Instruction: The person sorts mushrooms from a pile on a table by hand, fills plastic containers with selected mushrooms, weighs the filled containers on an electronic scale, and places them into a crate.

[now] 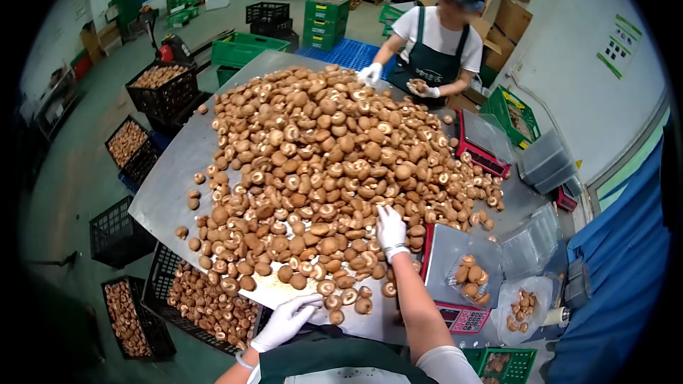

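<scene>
A large heap of brown shiitake mushrooms [334,149] covers most of the metal table [167,188]. My right hand [391,231], in a white glove, reaches into the near right side of the heap, fingers stretched out and touching mushrooms. At the table's front edge is my left hand [288,321], also gloved, its fingers extended beside a few loose mushrooms; nothing shows in it. To the right of my right forearm, a red scale [462,318] bears a clear plastic tray with several mushrooms [469,277].
A co-worker [441,43] stands across the table, holding mushrooms in one gloved hand. A bag of mushrooms [523,306] and clear containers [544,160] lie at right. Black crates of mushrooms [206,306] stand below the left edge. A second red scale [484,139] sits farther back.
</scene>
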Available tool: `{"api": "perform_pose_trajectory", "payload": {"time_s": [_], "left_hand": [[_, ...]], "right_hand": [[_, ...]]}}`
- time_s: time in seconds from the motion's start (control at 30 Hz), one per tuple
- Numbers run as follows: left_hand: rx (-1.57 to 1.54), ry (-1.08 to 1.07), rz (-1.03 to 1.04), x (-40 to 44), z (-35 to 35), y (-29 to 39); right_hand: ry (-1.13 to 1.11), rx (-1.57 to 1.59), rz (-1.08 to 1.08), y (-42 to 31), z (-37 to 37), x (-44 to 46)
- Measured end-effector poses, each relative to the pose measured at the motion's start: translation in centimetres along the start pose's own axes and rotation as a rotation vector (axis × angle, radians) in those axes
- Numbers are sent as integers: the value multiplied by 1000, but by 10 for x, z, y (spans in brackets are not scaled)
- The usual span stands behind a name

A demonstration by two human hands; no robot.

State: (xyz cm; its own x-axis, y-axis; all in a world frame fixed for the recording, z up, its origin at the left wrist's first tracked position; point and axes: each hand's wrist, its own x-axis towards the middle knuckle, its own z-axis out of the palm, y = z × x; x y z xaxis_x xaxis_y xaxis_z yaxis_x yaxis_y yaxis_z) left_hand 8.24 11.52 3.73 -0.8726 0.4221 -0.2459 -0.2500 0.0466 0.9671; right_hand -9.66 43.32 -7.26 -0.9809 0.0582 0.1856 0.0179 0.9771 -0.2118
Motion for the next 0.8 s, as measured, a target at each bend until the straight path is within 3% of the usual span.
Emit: {"api": "perform_pose_trajectory", "payload": {"time_s": [0.03, 0.13, 0.27, 0.3, 0.37, 0.43, 0.53, 0.6, 0.67, 0.73, 0.8], "left_hand": [[-12, 36, -20, -4, -18, -10], [-144, 130, -31, -17, -66, -36], [-318, 107, -94, -22, -103, -48], [-422, 126, -137, -20, -106, -46], [-591, 135, -159, -12, -107, -45], [-819, 105, -213, -1, -113, -56], [-945, 6, -222, 1, -125, -55], [-744, 41, -140, -6, -128, -33], [-681, 66, -87, -9, -144, -34], [-681, 202, -67, -23, -168, -21], [-607, 348, 4, -39, -200, -26]], "right_hand": [[143, 95, -51, 5, 2, -1], [259, 371, 27, -11, -25, -5], [93, 672, 18, -107, -69, -41], [-38, 745, 32, -141, -77, -55], [-279, 881, -214, -196, -75, -79], [-360, 776, -619, -220, -63, -87], [-246, 617, -383, -218, -38, -58], [-128, 204, -499, -204, -8, -39], [-227, 14, -554, -204, -3, -39], [-312, -70, -505, -207, -7, -41], [-257, -13, -493, -205, -12, -44]]}}
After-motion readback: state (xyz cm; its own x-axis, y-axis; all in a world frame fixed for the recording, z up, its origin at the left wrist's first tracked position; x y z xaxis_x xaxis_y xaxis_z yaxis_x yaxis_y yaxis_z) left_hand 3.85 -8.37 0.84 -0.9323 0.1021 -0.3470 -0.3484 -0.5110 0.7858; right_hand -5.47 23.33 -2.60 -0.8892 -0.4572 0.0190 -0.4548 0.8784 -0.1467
